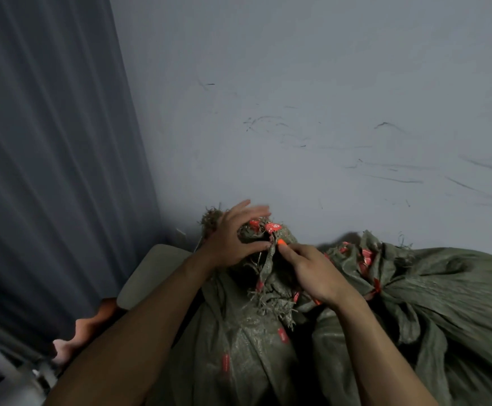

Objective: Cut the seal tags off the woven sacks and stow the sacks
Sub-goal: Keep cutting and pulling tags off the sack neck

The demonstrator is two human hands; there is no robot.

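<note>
Head view: left hand [230, 235] around sack neck [246, 234], right hand [315, 273] around half-hidden orange tool [283, 242].

My left hand [233, 238] grips the frayed neck of the green sack [247, 341] below red seal tags [272, 227]. My right hand [312, 271] pinches an orange thing [283, 242] against it. A second sack [432, 288] lies at three o'clock.

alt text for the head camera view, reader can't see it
Two bare hands work at the bunched top of a green woven sack with red seal tags: the left hand grips it, the right hand pinches a small orange object there. A second sack lies to the right, against a scuffed wall; grey curtain at left.
</note>
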